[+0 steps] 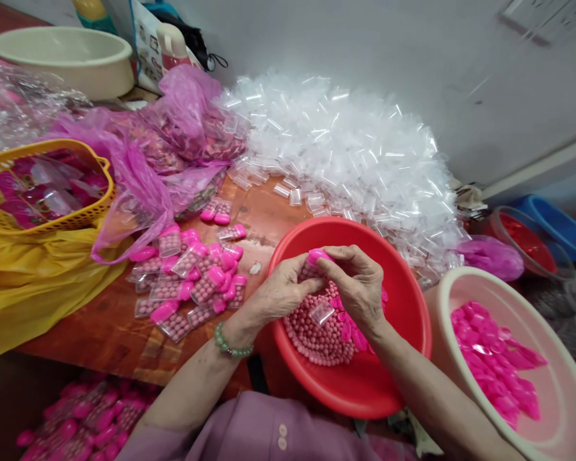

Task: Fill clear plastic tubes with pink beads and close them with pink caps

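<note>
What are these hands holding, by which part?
A pink-capped container: the left hand seems to hold its mostly hidden body; the right hand touches its cap.

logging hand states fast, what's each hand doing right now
Left hand: closed, holding a small pink-capped container.
Right hand: closed, fingering the same container's capped end.

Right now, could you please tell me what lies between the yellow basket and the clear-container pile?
The head view shows bunched, translucent pink plastic bagging between them.
</note>
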Demonstrator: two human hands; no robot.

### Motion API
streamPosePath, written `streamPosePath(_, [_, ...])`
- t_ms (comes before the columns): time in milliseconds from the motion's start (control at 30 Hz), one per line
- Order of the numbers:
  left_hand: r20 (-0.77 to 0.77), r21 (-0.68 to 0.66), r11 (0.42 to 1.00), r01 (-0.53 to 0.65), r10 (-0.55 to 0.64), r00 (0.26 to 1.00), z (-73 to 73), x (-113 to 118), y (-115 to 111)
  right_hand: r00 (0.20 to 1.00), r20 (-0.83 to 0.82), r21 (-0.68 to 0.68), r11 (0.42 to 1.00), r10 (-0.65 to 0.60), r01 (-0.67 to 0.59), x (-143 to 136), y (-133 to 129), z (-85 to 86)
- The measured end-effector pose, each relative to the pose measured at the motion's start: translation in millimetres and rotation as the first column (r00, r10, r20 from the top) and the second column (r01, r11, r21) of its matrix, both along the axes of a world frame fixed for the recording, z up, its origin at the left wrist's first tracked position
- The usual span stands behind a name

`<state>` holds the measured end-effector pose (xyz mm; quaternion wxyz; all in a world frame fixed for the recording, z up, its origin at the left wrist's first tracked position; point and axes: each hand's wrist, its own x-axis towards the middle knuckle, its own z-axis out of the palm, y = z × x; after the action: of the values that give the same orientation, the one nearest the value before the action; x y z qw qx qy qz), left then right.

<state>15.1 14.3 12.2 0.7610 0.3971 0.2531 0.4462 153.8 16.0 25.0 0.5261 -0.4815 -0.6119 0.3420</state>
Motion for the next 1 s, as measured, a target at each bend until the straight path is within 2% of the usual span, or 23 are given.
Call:
streamPosePath(100, [0.024,0.006,1.000,0.017,-0.017,1.000,-0.6,-3.1,1.5,0.993,0.108,0.092,0.995,0.039,-0.049,4.3,0.0,-1.2])
streamPosePath(167, [0.036,-0.005,1.000,0.017,-0.016,0.999,-3.0,-5.7,2.6,0.947,0.304,0.206,0.964,0.101,-0.169,11.3,2.0,-0.7])
streamPosePath(233, [0.034,-0.024,0.999,0.036,-0.035,0.999,-6.3,-7.4,3.8,0.844,0.523,0.297,0.903,0.118,-0.310,18.6,4.5,0.4])
streamPosePath(300, [0.025,-0.036,0.996,0.076,-0.076,0.997,-8.7,-7.3,4.8,0.723,0.688,0.340,0.850,0.066,-0.402,23.0,6.0,2.4])
streamPosePath(433, [0.056,-0.078,0.994,0.072,-0.068,0.996,-8.6,-2.3,6.2,0.517,0.848,0.369,0.828,-0.114,-0.423,20.2,5.1,7.9])
streamPosePath(500, [0.069,-0.093,0.994,0.049,-0.043,0.997,-7.4,0.2,6.4,0.454,0.873,0.381,0.828,-0.176,-0.412,16.6,4.2,9.7])
streamPosePath(600, [0.050,-0.087,0.995,0.045,-0.041,0.998,-6.6,1.0,6.0,0.419,0.883,0.398,0.809,-0.211,-0.431,14.1,4.5,9.4])
streamPosePath(800, [0.014,-0.060,0.995,0.081,-0.081,0.997,-6.7,-1.3,4.2,0.444,0.875,0.410,0.784,-0.194,-0.466,16.3,6.7,5.5])
streamPosePath(1000, [0.026,-0.044,0.994,0.101,-0.100,0.995,-8.1,-1.5,3.8,0.433,0.883,0.389,0.796,-0.180,-0.464,14.7,4.5,6.4])
